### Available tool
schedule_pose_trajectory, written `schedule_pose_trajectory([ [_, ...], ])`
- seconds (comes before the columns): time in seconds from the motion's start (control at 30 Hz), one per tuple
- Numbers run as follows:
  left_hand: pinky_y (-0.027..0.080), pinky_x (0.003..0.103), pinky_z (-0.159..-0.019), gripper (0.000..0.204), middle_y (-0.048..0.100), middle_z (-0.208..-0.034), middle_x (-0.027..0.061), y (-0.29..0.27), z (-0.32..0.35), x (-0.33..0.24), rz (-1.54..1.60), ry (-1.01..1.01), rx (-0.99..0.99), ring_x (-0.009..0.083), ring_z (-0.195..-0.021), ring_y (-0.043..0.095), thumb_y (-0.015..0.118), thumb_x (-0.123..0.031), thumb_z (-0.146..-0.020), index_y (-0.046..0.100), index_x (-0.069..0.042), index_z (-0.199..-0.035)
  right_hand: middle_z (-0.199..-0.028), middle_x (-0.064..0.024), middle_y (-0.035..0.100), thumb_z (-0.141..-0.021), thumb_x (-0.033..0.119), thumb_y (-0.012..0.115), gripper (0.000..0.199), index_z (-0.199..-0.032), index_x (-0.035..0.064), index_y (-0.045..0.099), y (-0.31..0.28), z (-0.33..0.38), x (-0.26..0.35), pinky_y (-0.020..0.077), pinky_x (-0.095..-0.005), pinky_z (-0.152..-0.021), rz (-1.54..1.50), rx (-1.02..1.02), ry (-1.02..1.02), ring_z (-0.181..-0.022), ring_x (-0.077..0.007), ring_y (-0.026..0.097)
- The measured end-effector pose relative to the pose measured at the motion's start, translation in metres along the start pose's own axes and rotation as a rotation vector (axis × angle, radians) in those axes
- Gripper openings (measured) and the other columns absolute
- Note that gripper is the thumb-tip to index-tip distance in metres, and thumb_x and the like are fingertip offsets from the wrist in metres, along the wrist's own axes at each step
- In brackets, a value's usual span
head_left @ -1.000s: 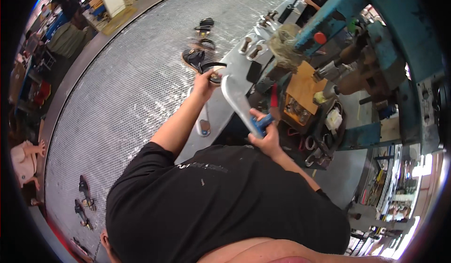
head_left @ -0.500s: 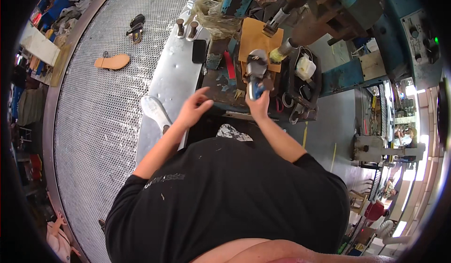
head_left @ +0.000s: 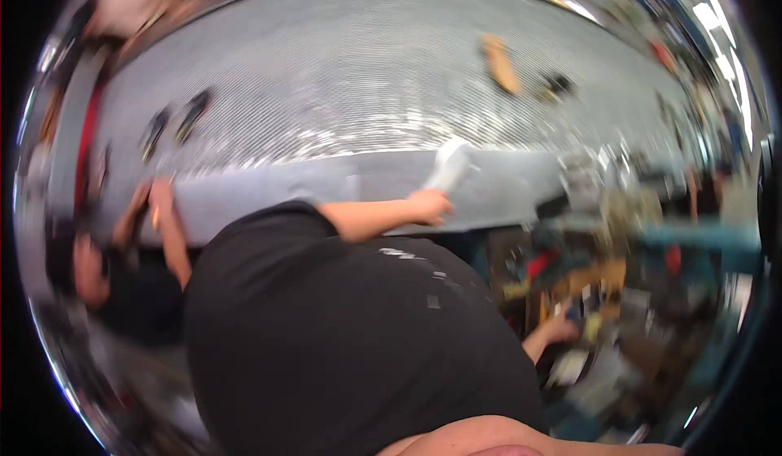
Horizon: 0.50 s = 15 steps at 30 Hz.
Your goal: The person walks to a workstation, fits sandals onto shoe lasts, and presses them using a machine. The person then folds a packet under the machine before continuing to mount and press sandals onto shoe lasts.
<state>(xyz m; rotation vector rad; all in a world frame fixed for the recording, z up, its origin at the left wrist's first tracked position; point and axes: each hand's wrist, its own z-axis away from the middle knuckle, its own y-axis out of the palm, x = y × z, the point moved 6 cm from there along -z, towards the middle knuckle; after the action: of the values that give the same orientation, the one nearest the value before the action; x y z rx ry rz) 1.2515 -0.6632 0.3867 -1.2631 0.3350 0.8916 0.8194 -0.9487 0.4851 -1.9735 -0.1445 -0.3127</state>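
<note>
Strong motion blur smears the whole picture. My left hand (head_left: 430,206) is over the metal ledge, right beside the narrow end of a white shoe-shaped piece (head_left: 450,165). Whether its fingers touch that piece cannot be made out. On the right, my right hand (head_left: 559,329) reaches to a machine bench, close to a tan pad (head_left: 601,275) with a dark, blurred object (head_left: 590,297) on it. Its fingers are too smeared to show a grip.
Beyond the smooth metal ledge (head_left: 314,181) runs a wide perforated metal surface (head_left: 342,73). A tan sole (head_left: 499,67), a dark sandal (head_left: 559,85) and two dark shoe pieces (head_left: 194,114) lie on it. At left, a co-worker's hands (head_left: 160,199) are at the ledge.
My view has swung left, bringing the perforated surface and a co-worker into the picture. My left hand is now nearer the white piece. My right hand stays at the machine bench.
</note>
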Motion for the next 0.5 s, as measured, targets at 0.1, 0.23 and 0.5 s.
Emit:
schedule_pose_trajectory([
  [0.1,0.046,0.042,-0.091,0.037,0.056,-0.114,0.0098,-0.003,0.006,-0.005,0.089,0.112,-0.055,0.0301,-0.110,0.054,0.068,-0.023,-0.077,0.064,-0.017,-0.113,-0.091,-0.0195,0.065,-0.078,0.033,0.075,0.043,-0.093,-0.0048,0.062,-0.019,0.021,-0.009,0.0522,-0.0416,-0.072,-0.458,-0.382,-0.168,-0.086,-0.0332,0.064],
  [0.23,0.046,0.041,-0.090,0.039,0.055,-0.113,0.0110,-0.061,0.068,0.069,0.260,0.121,-0.511,0.0314,-0.106,0.054,0.068,-0.023,-0.078,0.061,-0.010,-0.114,-0.088,-0.0197,0.065,-0.076,0.036,0.077,0.049,-0.095,-0.0057,0.061,0.019,-0.002,-0.004,0.0523,-0.0402,-0.073,-0.178,-0.180,-0.009,-0.084,-0.0333,0.064],
  [0.5,0.050,0.039,-0.082,0.040,0.057,-0.112,0.0189,-0.142,0.352,0.369,0.557,-1.270,-1.193,0.0291,-0.096,0.061,0.068,-0.013,-0.074,0.059,-0.005,-0.112,-0.090,-0.0222,0.063,-0.072,0.039,0.079,0.057,-0.098,-0.0070,0.059,0.002,-0.004,0.014,0.0519,-0.0405,-0.074,-0.322,-0.165,-0.167,-0.086,-0.0351,0.063],
])
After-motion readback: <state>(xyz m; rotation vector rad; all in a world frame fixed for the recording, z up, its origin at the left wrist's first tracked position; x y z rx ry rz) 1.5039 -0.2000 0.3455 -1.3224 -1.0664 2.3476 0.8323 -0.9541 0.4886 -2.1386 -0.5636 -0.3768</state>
